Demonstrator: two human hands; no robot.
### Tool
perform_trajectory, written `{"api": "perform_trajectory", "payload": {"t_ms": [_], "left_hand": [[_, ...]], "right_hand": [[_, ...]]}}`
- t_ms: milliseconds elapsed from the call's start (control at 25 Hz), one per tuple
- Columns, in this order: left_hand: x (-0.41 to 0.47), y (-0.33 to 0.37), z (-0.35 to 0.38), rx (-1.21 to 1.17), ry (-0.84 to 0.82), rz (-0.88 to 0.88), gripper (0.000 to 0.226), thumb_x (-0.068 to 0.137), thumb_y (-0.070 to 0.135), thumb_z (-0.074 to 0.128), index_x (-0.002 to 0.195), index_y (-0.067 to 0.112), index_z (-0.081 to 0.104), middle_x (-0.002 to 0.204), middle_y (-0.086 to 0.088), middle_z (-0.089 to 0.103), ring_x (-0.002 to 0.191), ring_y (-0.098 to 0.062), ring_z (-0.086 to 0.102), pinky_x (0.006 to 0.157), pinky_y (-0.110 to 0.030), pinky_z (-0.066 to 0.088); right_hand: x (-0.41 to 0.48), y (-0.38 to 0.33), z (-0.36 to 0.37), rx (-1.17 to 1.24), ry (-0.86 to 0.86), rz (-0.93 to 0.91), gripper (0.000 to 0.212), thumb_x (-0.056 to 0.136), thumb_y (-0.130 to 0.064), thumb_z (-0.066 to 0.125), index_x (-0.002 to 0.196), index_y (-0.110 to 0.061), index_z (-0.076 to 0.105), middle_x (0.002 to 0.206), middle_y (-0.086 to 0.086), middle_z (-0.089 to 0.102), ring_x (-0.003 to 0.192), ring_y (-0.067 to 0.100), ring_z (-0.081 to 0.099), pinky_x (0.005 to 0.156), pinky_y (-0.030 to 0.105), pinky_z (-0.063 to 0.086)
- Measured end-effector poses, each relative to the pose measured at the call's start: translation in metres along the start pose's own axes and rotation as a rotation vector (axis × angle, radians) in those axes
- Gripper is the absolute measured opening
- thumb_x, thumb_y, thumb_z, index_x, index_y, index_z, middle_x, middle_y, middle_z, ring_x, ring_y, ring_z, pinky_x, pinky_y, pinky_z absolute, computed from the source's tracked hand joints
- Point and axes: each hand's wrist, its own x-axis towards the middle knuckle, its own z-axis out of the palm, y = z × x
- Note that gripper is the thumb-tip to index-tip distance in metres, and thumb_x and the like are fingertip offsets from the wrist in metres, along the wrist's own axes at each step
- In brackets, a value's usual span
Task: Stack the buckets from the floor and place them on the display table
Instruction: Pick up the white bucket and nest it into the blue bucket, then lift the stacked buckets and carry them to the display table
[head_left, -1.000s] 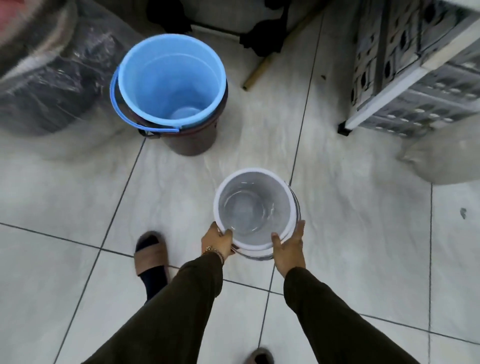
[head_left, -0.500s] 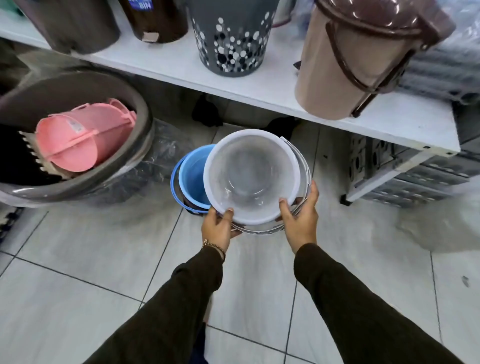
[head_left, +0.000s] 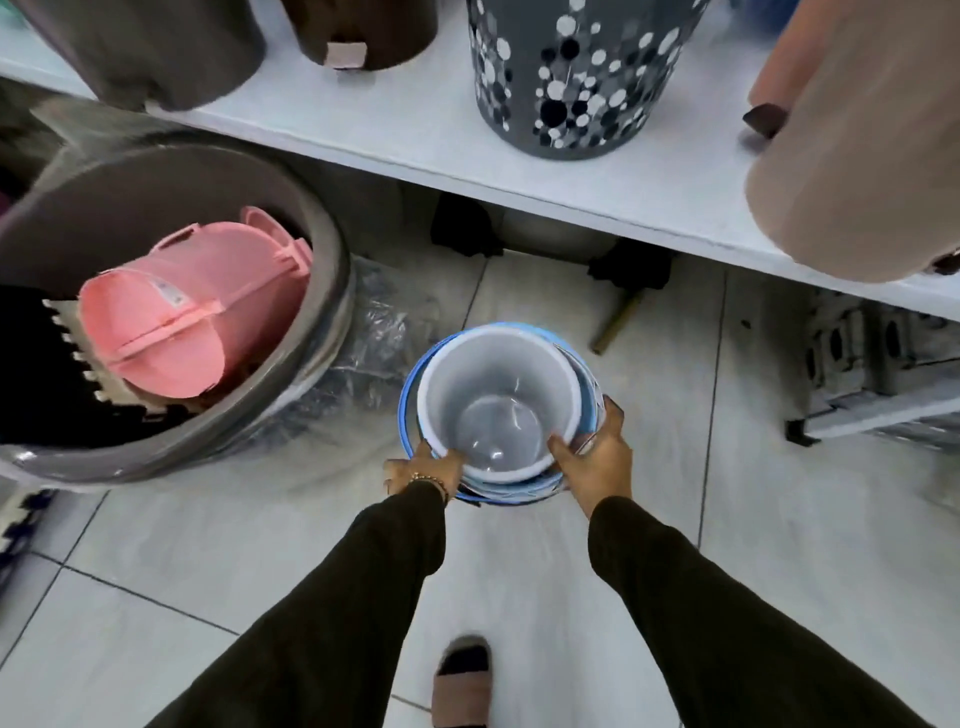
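Note:
A white bucket (head_left: 498, 384) with a grey inside sits nested in the blue bucket (head_left: 410, 415), whose rim and handle show around it on the tiled floor. My left hand (head_left: 423, 470) grips the near left rim of the white bucket. My right hand (head_left: 597, 457) grips its near right rim, fingers over the edge. The brown bucket seen earlier under the blue one is hidden. The white display table (head_left: 395, 130) runs across the top, just beyond the stack.
On the table stand a dotted grey bin (head_left: 566, 78), dark bins (head_left: 156, 47) and a beige lidded bucket (head_left: 852, 156). A large grey tub (head_left: 208, 426) with a pink bucket (head_left: 192, 306) stands at left. A crate (head_left: 883, 374) sits at right, my sandalled foot (head_left: 462, 680) below.
I lifted the white bucket off the floor, carried it toward the table and lowered it into the blue bucket. The view tilted up and forward.

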Motion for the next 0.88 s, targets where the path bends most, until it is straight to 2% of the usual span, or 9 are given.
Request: {"api": "perform_trajectory", "payload": {"t_ms": [80, 120, 200, 280, 360, 480, 600, 720, 880], "left_hand": [[0.018, -0.009, 0.007, 0.078, 0.158, 0.006, 0.096, 0.081, 0.048, 0.067, 0.157, 0.028, 0.013, 0.159, -0.014, 0.015, 0.143, -0.04, 0.026, 0.114, -0.042, 0.029], [0.028, -0.015, 0.011, -0.006, 0.161, -0.054, 0.11, 0.078, 0.047, 0.074, 0.159, 0.022, 0.003, 0.163, -0.015, 0.008, 0.146, -0.041, 0.02, 0.117, -0.045, 0.025], [0.051, -0.023, 0.022, -0.293, 0.021, -0.255, 0.128, 0.069, 0.051, 0.082, 0.159, 0.011, -0.001, 0.163, -0.015, 0.014, 0.146, -0.039, 0.025, 0.117, -0.049, 0.027], [0.06, -0.026, 0.028, -0.588, -0.251, -0.364, 0.117, 0.063, 0.053, 0.084, 0.155, 0.011, 0.025, 0.156, -0.01, 0.034, 0.144, -0.032, 0.032, 0.116, -0.048, 0.028], [0.067, -0.031, 0.03, -0.768, -0.395, -0.333, 0.095, 0.055, 0.051, 0.086, 0.135, 0.015, 0.052, 0.133, -0.006, 0.056, 0.133, -0.03, 0.044, 0.114, -0.048, 0.032], [0.07, -0.033, 0.03, -0.931, -0.269, -0.189, 0.061, 0.064, 0.034, 0.088, 0.116, 0.011, 0.066, 0.104, -0.009, 0.072, 0.096, -0.026, 0.066, 0.09, -0.043, 0.057], [0.073, -0.027, 0.027, -0.875, -0.06, -0.103, 0.054, 0.069, 0.015, 0.085, 0.117, 0.007, 0.064, 0.109, -0.015, 0.073, 0.087, -0.029, 0.071, 0.065, -0.033, 0.063], [0.065, -0.025, 0.013, -0.763, -0.037, -0.111, 0.06, 0.063, 0.013, 0.084, 0.119, 0.007, 0.064, 0.112, -0.019, 0.072, 0.096, -0.036, 0.071, 0.074, -0.045, 0.063], [0.031, -0.037, -0.012, -0.726, -0.017, -0.057, 0.05, 0.066, 0.009, 0.083, 0.114, 0.004, 0.067, 0.107, -0.02, 0.074, 0.097, -0.039, 0.071, 0.081, -0.051, 0.061]], "right_hand": [[0.01, 0.014, 0.009, -0.139, -0.029, 0.044, 0.081, 0.073, -0.023, 0.081, 0.139, -0.025, 0.033, 0.111, 0.003, 0.062, 0.105, 0.027, 0.063, 0.091, 0.039, 0.053], [0.015, 0.02, 0.012, -0.207, -0.006, 0.065, 0.085, 0.07, -0.025, 0.083, 0.138, -0.025, 0.032, 0.118, 0.007, 0.058, 0.11, 0.03, 0.059, 0.093, 0.042, 0.051], [0.027, 0.032, 0.018, -0.255, 0.083, 0.136, 0.101, 0.063, -0.026, 0.088, 0.143, -0.022, 0.026, 0.135, 0.014, 0.042, 0.123, 0.035, 0.046, 0.1, 0.046, 0.044], [0.039, 0.039, 0.021, -0.12, 0.08, 0.274, 0.112, 0.063, -0.02, 0.089, 0.148, -0.02, 0.016, 0.143, 0.018, 0.035, 0.128, 0.038, 0.043, 0.106, 0.047, 0.041], [0.049, 0.047, 0.027, 0.038, 0.009, 0.402, 0.1, 0.064, -0.015, 0.086, 0.145, -0.016, 0.027, 0.138, 0.016, 0.049, 0.119, 0.037, 0.054, 0.102, 0.052, 0.047], [0.058, 0.052, 0.031, 0.097, 0.007, 0.475, 0.073, 0.055, -0.017, 0.085, 0.12, -0.014, 0.052, 0.116, 0.014, 0.065, 0.099, 0.034, 0.064, 0.087, 0.054, 0.056], [0.057, 0.054, 0.034, 0.157, 0.04, 0.494, 0.069, 0.043, -0.021, 0.084, 0.108, -0.017, 0.059, 0.104, 0.01, 0.069, 0.092, 0.033, 0.068, 0.083, 0.054, 0.058], [0.045, 0.06, 0.035, 0.218, 0.069, 0.481, 0.064, 0.035, -0.022, 0.083, 0.096, -0.024, 0.063, 0.096, 0.008, 0.071, 0.089, 0.034, 0.069, 0.08, 0.055, 0.059], [-0.002, 0.037, 0.026, 0.272, 0.086, 0.421, 0.056, 0.047, -0.015, 0.082, 0.099, -0.022, 0.063, 0.096, 0.008, 0.071, 0.088, 0.033, 0.069, 0.076, 0.055, 0.06]]}}
